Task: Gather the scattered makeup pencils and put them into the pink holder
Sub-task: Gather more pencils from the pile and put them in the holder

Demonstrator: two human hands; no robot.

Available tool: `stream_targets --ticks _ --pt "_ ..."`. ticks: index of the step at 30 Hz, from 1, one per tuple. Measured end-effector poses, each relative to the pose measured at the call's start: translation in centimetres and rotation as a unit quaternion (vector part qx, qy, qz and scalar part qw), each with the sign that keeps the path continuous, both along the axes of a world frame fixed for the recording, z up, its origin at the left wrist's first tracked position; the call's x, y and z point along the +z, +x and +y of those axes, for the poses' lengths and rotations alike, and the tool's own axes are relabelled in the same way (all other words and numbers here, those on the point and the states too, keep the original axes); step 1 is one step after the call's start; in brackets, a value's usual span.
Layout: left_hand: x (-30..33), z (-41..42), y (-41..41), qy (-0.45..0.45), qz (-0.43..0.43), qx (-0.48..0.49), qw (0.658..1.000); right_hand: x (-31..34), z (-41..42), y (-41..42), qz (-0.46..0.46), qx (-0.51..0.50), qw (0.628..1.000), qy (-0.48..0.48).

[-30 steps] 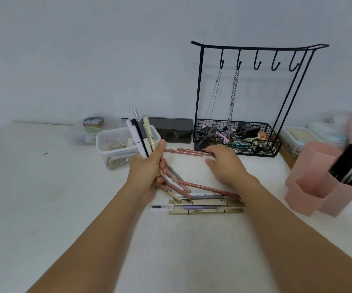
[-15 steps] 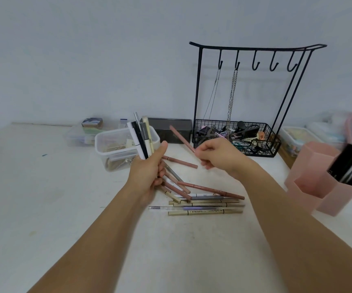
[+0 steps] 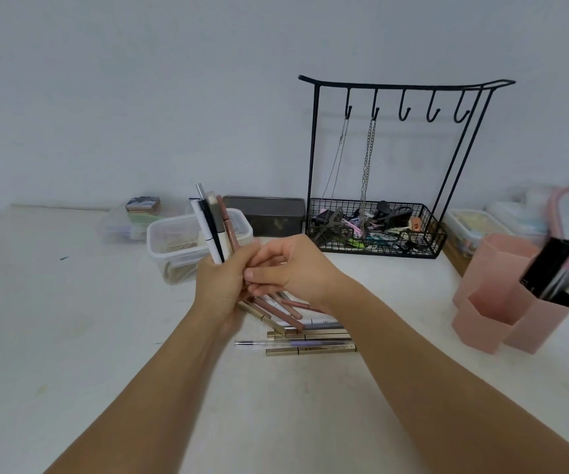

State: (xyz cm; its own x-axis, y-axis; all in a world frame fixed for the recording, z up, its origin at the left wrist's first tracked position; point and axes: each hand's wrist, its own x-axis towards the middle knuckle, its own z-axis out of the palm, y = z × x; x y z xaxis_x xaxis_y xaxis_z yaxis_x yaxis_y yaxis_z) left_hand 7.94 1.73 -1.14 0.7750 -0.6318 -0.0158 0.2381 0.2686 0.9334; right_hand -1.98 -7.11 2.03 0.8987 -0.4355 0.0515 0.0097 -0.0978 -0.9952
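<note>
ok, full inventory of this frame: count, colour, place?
held pencils: about five, white, black, brown; bunched in left hand
loose pencils: several, gold, brown, purple; on table below hands
holder: one, pink; right, some tools in its right cell
rack: one, black wire; back, two chains hanging, clips in basket
tub: one, clear; behind left hand
box: one, dark; back centre
left hand: grips bundle
right hand: fingers curled at bundle

A fanned bundle of makeup pencils [image 3: 215,230] stands upright; others [image 3: 310,340] lie scattered left of the pink holder [image 3: 502,295].
</note>
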Motion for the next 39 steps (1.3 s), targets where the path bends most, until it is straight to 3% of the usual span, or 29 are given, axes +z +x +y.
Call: stream_targets --ticks 2,4,6,9,15,20,22,25,28,33,39 --pt "0.0 -0.1 0.1 0.021 -0.023 0.041 0.999 0.0 -1.0 -0.4 0.019 -0.058 0.992 -0.112" --pt "0.1 -0.3 0.1 0.036 -0.049 0.056 0.997 -0.3 -3.0 -0.9 0.060 -0.155 0.950 -0.266" --pt "0.2 -0.5 0.0 0.042 -0.052 0.061 0.996 -1.0 -4.7 -1.3 0.132 -0.165 0.906 -0.366" --pt "0.2 -0.5 0.2 0.047 -0.040 0.076 0.995 -2.4 -5.6 -1.5 0.209 -0.119 0.888 -0.393" --pt "0.2 0.0 1.5 0.032 0.025 0.116 0.992 -2.0 -5.3 -1.4 0.256 -0.157 0.861 -0.409" --pt "0.1 -0.1 2.0 0.040 0.040 0.127 0.990 -0.9 -5.4 -1.9 0.290 -0.120 0.861 -0.399" --pt "0.1 -0.1 1.8 0.046 0.028 0.117 0.992 -0.5 -5.9 -2.4 0.275 -0.128 0.883 -0.358" --pt "0.3 -0.1 1.4 0.025 0.018 0.066 0.997 0.9 -6.3 -3.6 0.139 -0.149 0.973 -0.104" --pt "0.5 0.0 0.8 0.008 0.021 -0.010 1.000 2.2 -5.7 -3.6 0.046 -0.120 0.992 0.021" --pt "0.4 -0.1 0.0 -0.035 0.035 -0.048 0.998 2.0 -2.7 -1.5 -0.018 -0.078 0.995 0.053" --pt "0.0 -0.1 0.0 -0.014 0.001 -0.055 0.998 0.3 0.2 0.3 -0.054 -0.150 0.985 -0.070"
